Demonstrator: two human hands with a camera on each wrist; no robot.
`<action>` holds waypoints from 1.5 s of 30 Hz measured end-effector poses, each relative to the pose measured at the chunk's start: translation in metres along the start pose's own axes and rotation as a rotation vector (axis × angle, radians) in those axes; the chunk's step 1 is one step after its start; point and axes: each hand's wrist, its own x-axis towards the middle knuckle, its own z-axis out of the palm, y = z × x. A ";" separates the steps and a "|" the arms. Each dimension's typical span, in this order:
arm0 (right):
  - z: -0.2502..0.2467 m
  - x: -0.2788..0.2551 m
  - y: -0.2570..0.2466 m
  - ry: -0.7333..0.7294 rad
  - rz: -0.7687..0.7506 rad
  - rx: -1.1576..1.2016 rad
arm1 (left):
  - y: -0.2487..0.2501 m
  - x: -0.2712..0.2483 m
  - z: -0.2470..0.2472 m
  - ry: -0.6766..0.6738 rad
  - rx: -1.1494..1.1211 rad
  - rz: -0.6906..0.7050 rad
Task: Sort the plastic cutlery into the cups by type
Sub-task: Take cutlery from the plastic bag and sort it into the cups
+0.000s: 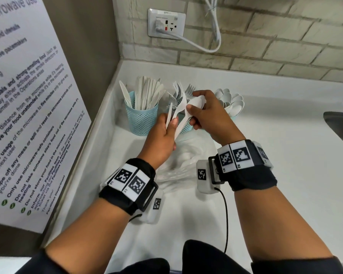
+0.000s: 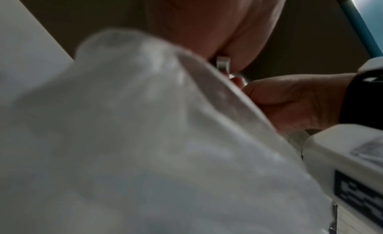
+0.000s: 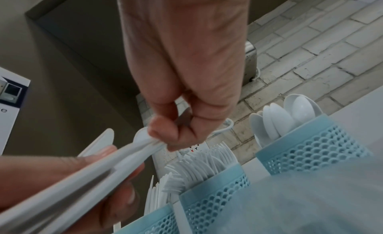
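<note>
Three light blue mesh cups stand in the counter's back corner. The left cup (image 1: 142, 117) holds knives, the middle cup (image 3: 213, 196) forks, and the right cup (image 3: 311, 147) spoons (image 1: 231, 101). My left hand (image 1: 169, 123) grips the handles of a small bundle of white cutlery (image 1: 176, 115) in front of the fork cup. My right hand (image 1: 194, 101) pinches the bowl of one spoon (image 1: 196, 102) at the bundle's top end, thumb and fingertips (image 3: 163, 134) closed on it. In the left wrist view only my palm (image 2: 207, 24) and a handle end (image 2: 222, 64) show.
A crumpled clear plastic bag (image 1: 182, 165) lies on the white counter under my hands and fills the left wrist view. A sink edge (image 1: 341, 123) is at the right. A wall socket with a cable (image 1: 166, 22) sits on the brick wall, and a microwave notice (image 1: 28, 115) is at the left.
</note>
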 end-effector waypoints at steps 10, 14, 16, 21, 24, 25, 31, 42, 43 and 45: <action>-0.001 -0.001 0.000 -0.008 -0.009 0.094 | 0.000 0.004 0.002 0.042 0.024 0.038; -0.018 0.005 -0.004 0.179 -0.015 0.121 | 0.001 0.006 0.000 0.043 0.011 0.037; -0.036 0.010 -0.011 0.373 -0.080 0.125 | 0.002 0.007 -0.002 0.042 0.001 0.040; -0.065 0.019 -0.021 0.782 -0.345 -0.043 | 0.005 0.010 -0.001 0.020 -0.023 0.042; -0.064 0.026 -0.013 0.771 -0.362 -0.200 | 0.007 0.011 0.002 -0.019 -0.072 0.022; -0.062 0.028 -0.009 0.730 -0.355 -0.268 | 0.008 0.011 0.002 -0.031 -0.090 0.015; -0.051 0.038 0.030 0.433 -0.324 -0.711 | 0.011 0.010 -0.002 -0.099 -0.196 -0.063; -0.051 0.043 0.048 0.363 -0.286 -1.083 | 0.012 0.009 -0.004 -0.121 -0.265 -0.123; -0.052 0.042 0.047 0.355 -0.287 -1.079 | 0.012 0.008 -0.003 -0.122 -0.266 -0.128; -0.053 0.040 0.046 0.345 -0.280 -1.067 | 0.012 0.007 -0.003 -0.124 -0.272 -0.135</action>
